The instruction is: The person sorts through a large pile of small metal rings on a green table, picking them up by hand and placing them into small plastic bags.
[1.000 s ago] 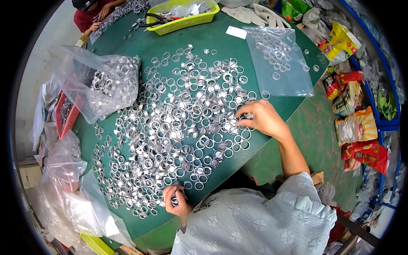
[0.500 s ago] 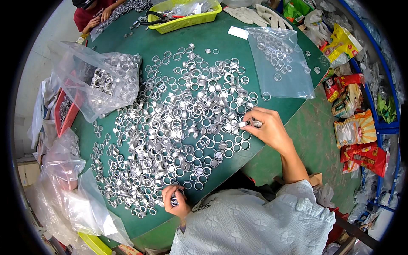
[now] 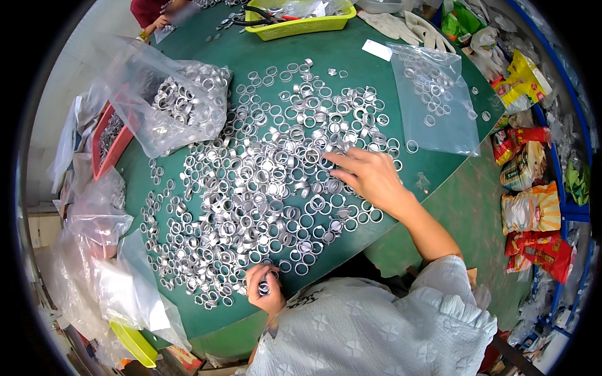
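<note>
Many small silver metal rings point(image 3: 251, 182) lie spread in a loose heap across the green table point(image 3: 382, 75). Near the table's front edge, my left hand point(image 3: 265, 293) is curled around a few of these rings, their round edges showing between the fingers. My right hand point(image 3: 371, 180) reaches over the right side of the heap with thumb and index finger apart, their tips just at the rings. Nothing shows gripped between them; its palm is hidden. A clear plastic bag point(image 3: 141, 119) full of rings stands left of the heap.
A flat clear bag point(image 3: 439, 139) with rings lies at the right. Behind are a yellow-green basket point(image 3: 301, 29) with pliers and white gloves point(image 3: 401, 28). A red bin point(image 3: 113, 147) and plastic bags point(image 3: 103, 244) sit left. A co-worker's hand point(image 3: 162, 22) shows far left.
My right hand has moved left over the heap and opened; the ring pinched in it before no longer shows. My left hand stays curled. The whole view has shifted slightly.
</note>
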`<act>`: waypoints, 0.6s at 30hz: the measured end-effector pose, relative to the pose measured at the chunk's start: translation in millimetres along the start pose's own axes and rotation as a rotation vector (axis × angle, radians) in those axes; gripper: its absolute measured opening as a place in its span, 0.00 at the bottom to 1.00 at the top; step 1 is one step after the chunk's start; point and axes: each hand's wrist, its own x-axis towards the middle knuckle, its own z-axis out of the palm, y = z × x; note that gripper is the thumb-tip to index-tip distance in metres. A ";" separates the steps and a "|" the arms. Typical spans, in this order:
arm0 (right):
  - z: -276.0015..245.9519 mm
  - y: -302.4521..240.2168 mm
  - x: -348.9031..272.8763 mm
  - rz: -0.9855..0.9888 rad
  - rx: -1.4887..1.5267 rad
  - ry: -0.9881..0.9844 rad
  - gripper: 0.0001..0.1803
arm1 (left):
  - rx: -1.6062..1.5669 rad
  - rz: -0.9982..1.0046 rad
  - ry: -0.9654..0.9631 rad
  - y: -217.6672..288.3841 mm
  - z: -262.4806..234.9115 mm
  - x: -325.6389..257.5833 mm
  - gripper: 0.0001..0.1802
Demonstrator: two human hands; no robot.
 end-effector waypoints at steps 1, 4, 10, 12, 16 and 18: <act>4.8 0.2 5.5 -0.031 -0.072 -0.051 0.15 | -0.013 -0.014 0.004 2.1 0.3 0.4 0.11; 9.3 9.2 16.4 -0.019 -0.195 -0.139 0.13 | 0.011 0.092 0.010 8.1 2.9 6.3 0.12; 0.4 38.3 29.5 0.100 -0.253 0.032 0.07 | 0.032 0.098 -0.008 13.2 1.8 9.3 0.12; -5.6 46.5 36.8 0.141 -0.291 0.077 0.06 | 0.044 0.096 -0.012 13.4 1.1 9.9 0.11; -10.4 38.7 48.7 0.164 -0.222 0.111 0.07 | 0.058 0.130 0.022 11.4 1.3 9.4 0.11; 4.2 32.1 47.8 -0.038 -0.113 0.048 0.08 | 0.054 0.115 0.021 11.6 2.8 9.7 0.11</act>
